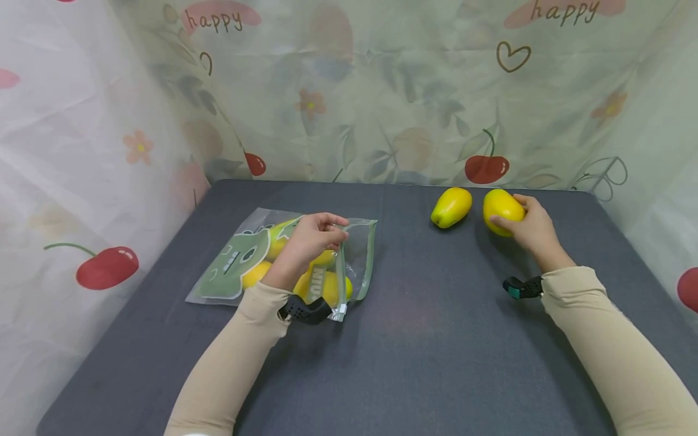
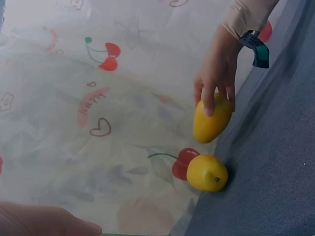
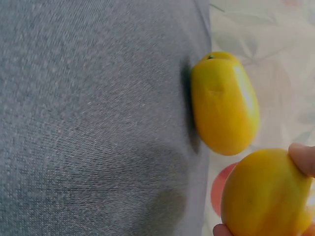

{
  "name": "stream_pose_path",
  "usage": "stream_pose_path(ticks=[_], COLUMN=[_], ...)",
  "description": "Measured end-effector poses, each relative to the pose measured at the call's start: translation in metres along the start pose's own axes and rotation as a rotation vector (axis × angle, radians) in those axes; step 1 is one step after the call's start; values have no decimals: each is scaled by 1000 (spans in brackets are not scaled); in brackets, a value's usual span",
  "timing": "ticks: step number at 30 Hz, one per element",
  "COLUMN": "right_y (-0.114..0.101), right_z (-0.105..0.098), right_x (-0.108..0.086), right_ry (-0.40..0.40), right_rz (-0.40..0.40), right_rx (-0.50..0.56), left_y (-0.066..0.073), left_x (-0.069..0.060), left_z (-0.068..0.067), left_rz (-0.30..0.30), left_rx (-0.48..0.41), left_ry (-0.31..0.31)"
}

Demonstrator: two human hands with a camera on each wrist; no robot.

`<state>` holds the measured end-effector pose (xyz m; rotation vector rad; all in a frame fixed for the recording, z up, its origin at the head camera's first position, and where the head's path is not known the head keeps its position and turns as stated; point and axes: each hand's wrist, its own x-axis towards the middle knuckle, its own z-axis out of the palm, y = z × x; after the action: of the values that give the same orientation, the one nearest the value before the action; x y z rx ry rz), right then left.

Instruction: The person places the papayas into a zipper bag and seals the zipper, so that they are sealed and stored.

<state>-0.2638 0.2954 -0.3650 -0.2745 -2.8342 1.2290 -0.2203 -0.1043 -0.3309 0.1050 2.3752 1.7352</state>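
Note:
A yellow mango-like fruit (image 1: 502, 212) is gripped by my right hand (image 1: 537, 233) at the back right, and its shadow falls on the table below. Just left of it another yellow fruit (image 1: 451, 208) lies on the table; the right wrist view shows both fruits (image 3: 225, 103) close up. On the left, my left hand (image 1: 311, 245) pinches the rim of a clear zip bag (image 1: 357, 260) with a green cartoon print. Several yellow fruits (image 1: 255, 274) lie inside the bag. In the left wrist view only part of my left hand (image 2: 47, 221) shows.
The dark grey table (image 1: 425, 339) has a patterned curtain (image 1: 376, 103) hanging along its back edge and sides. A zip slider (image 1: 339, 312) sits at the near corner of the bag's mouth. Each wrist wears a black band.

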Motion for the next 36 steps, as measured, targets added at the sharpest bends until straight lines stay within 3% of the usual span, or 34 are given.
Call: stream_pose_path(ticks=[19, 36], right_y=[-16, -35], right_z=[3, 17], right_x=[-33, -67], right_ry=[8, -32], right_rz=[-75, -175], right_rx=[94, 91], left_y=[1, 0], left_x=[0, 1], left_z=[0, -1], left_rz=[-13, -11], left_rx=[-10, -4], left_ry=[-4, 1])
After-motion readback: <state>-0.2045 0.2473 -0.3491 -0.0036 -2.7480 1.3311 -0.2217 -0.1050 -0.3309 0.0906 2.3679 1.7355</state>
